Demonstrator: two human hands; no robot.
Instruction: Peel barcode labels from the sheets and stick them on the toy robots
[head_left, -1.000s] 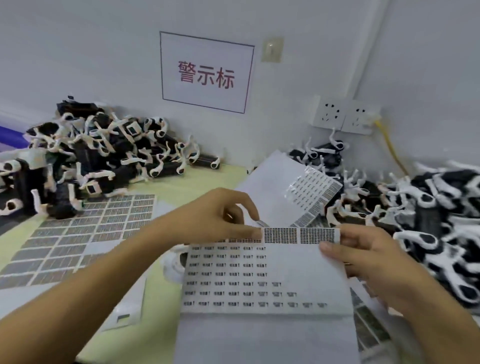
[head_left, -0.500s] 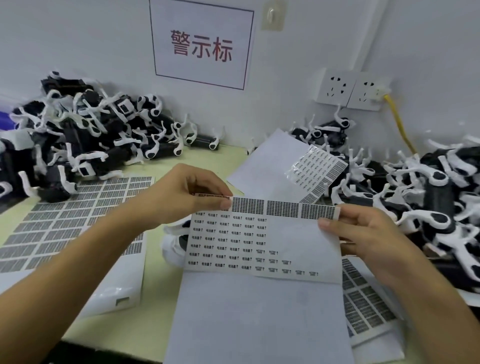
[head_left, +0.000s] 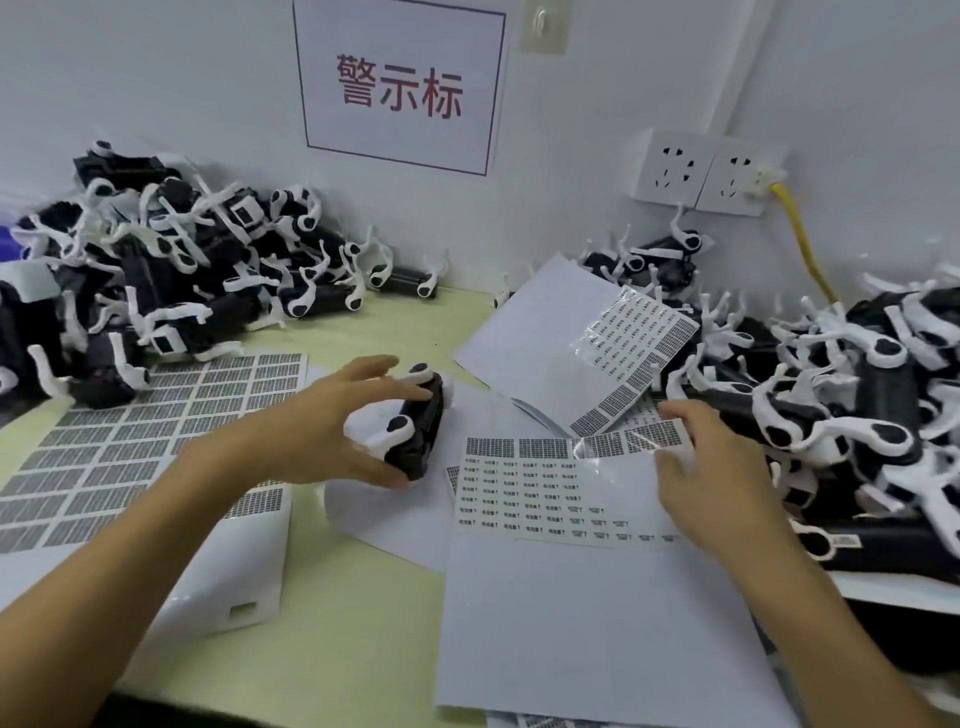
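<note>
My left hand (head_left: 322, 431) grips a black and white toy robot (head_left: 415, 436) lying at the table's middle, fingers over its top and thumb under its near end. I see no peeled label on that hand. Just to the right, a partly used label sheet (head_left: 545, 499) with a row of barcodes along its top lies flat on white paper. My right hand (head_left: 701, 462) rests its fingertips on that sheet's upper right corner. A full barcode sheet (head_left: 156, 415) lies at the left.
Heaps of toy robots fill the back left (head_left: 171, 270) and the right side (head_left: 857, 395). Another label sheet (head_left: 623, 343) leans at the back. A white plastic panel (head_left: 244, 571) lies under the left sheet. Wall sockets (head_left: 696, 171) with a yellow cable (head_left: 805, 249) are behind.
My left hand left the sheet's top row and moved to the toy robot, taking hold of it. My right hand lowered the label sheet flat onto the table.
</note>
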